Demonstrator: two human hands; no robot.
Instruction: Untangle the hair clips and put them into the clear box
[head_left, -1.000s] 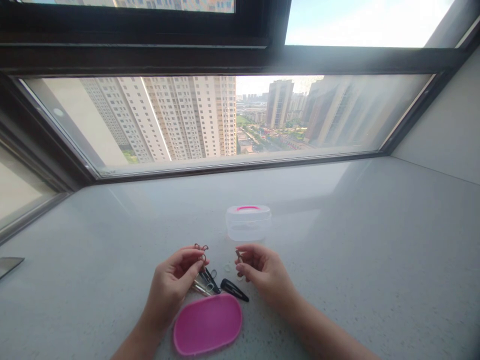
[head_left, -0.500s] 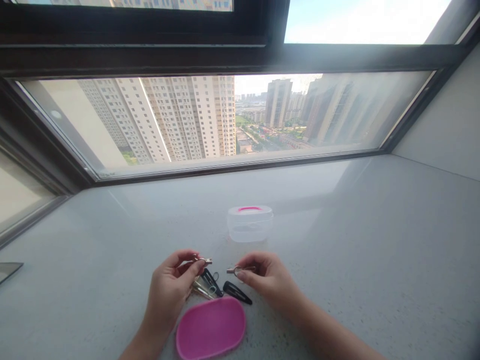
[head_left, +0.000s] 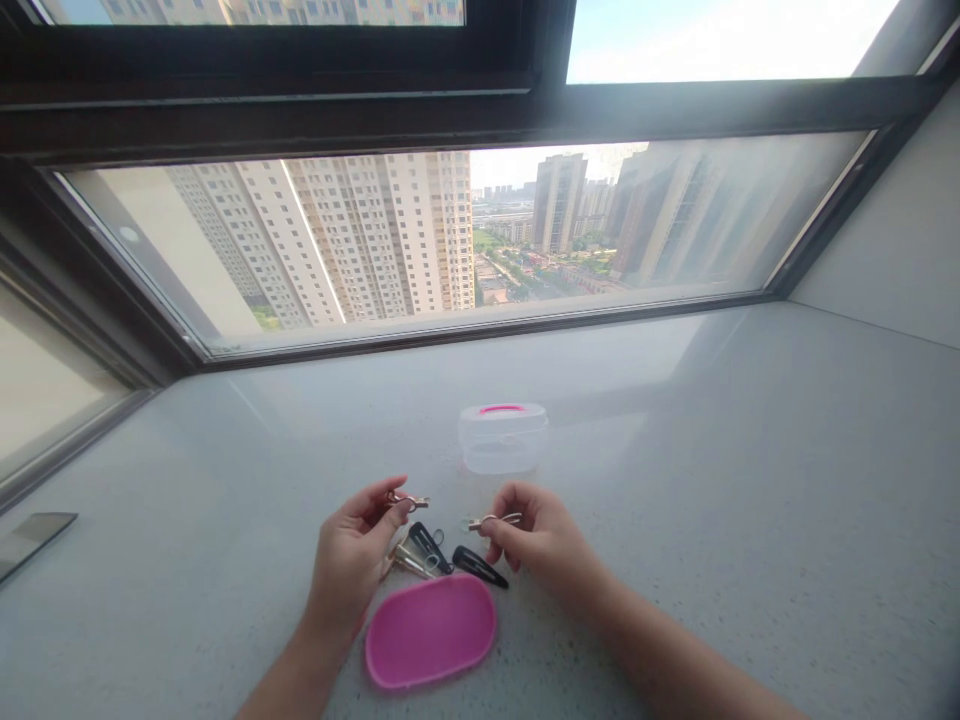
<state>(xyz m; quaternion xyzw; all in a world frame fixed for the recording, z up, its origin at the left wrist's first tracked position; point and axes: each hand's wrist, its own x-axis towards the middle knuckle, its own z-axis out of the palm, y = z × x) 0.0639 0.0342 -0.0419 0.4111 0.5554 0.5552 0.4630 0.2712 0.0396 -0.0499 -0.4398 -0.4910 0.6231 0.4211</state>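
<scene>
My left hand (head_left: pixel 352 540) pinches a small shiny metal clip (head_left: pixel 420 503) with a loop-shaped handle, its narrow end facing right. Between the thumb and fingers of my right hand (head_left: pixel 544 535) is a similar metal clip (head_left: pixel 475 524), its blunt end pointing left. The two clips are held apart, above the worktop. Below and between my hands lie a black snap hair clip (head_left: pixel 480 567), a second black snap hair clip (head_left: pixel 430 547) and some gold-toned metal pieces (head_left: pixel 415 563) with rings. These pieces partly overlap. A pink oval tray (head_left: pixel 431 635) lies just in front of them.
A clear plastic box (head_left: pixel 502 445) with a pink handle stands beyond my hands on the pale speckled worktop (head_left: pixel 712 500). A dark-framed window (head_left: pixel 480 330) closes off the back. A flat, pointed grey object (head_left: pixel 34 540) lies at the left edge.
Both hands, still holding their clips, appear slightly higher in the view. My right hand's clip has turned a little and shows more of its handle. The camera has shifted slightly.
</scene>
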